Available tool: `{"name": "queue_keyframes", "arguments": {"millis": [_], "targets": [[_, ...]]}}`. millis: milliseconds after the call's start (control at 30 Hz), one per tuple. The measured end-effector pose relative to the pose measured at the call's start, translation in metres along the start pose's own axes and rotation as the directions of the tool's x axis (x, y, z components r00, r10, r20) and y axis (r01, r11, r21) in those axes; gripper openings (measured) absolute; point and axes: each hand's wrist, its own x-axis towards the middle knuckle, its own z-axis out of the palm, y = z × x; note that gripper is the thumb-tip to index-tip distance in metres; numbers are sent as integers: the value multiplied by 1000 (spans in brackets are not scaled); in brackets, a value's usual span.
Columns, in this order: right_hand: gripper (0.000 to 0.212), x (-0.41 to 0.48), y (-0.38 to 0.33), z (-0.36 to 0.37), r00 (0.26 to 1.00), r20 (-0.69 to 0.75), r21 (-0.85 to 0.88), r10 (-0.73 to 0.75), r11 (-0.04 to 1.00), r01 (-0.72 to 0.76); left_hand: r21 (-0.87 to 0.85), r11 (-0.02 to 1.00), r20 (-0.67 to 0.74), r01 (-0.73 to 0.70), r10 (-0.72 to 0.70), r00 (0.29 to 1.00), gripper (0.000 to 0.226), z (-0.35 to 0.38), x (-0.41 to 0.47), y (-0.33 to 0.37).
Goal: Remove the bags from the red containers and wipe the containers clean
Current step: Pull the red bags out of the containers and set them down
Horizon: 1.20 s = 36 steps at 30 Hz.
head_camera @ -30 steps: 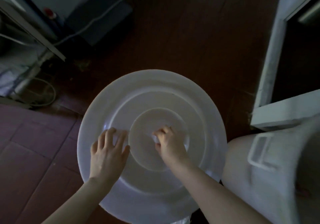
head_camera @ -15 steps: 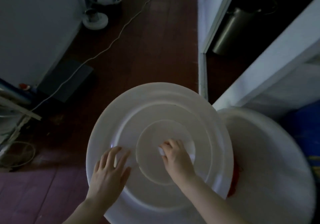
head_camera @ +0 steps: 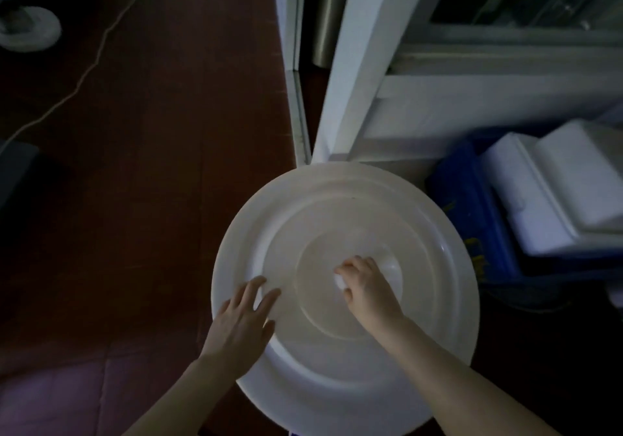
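— Where is the thing being cleaned?
— A white round lid [head_camera: 421, 267] with raised rings fills the lower middle of the view. Whatever it sits on is hidden beneath it.

— And the hands?
— The right hand [head_camera: 367, 287] has its fingers curled round a small white wad [head_camera: 338, 282] and presses it onto the lid's centre disc. The left hand [head_camera: 241, 321] lies flat on the lid's left side, fingers straight and slightly spread, gripping nothing.

— What lies around it?
— Dark red floor [head_camera: 151, 165] to the left, with a pale cord [head_camera: 91, 64] trailing across it. Just right of the lid stands a blue crate [head_camera: 472, 219] holding white foam boxes [head_camera: 556, 192]. Behind the lid rises a white door frame [head_camera: 350, 64], and a metal bin [head_camera: 325, 14] stands in the dark gap beside it.
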Motion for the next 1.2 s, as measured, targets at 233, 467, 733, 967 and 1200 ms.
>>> {"name": "queue_keyframes", "arguments": {"millis": [233,467,733,967,1200], "targets": [[30,10,61,19,994,34,69,106,992,-108,74,997,169,-2,-11,986,63,30,51,29],[25,20,90,36,986,69,118,153,980,-161,135,990,257,29,-63,964,66,50,67,30],[24,23,79,48,985,138,115,105,986,-121,157,975,239,159,-194,952,63,58,70,22],[21,15,75,54,982,110,144,155,975,-170,112,982,288,149,-176,941,68,56,65,15],[21,12,78,55,985,88,121,148,980,-158,105,984,289,143,-168,943,69,57,65,17]]}}
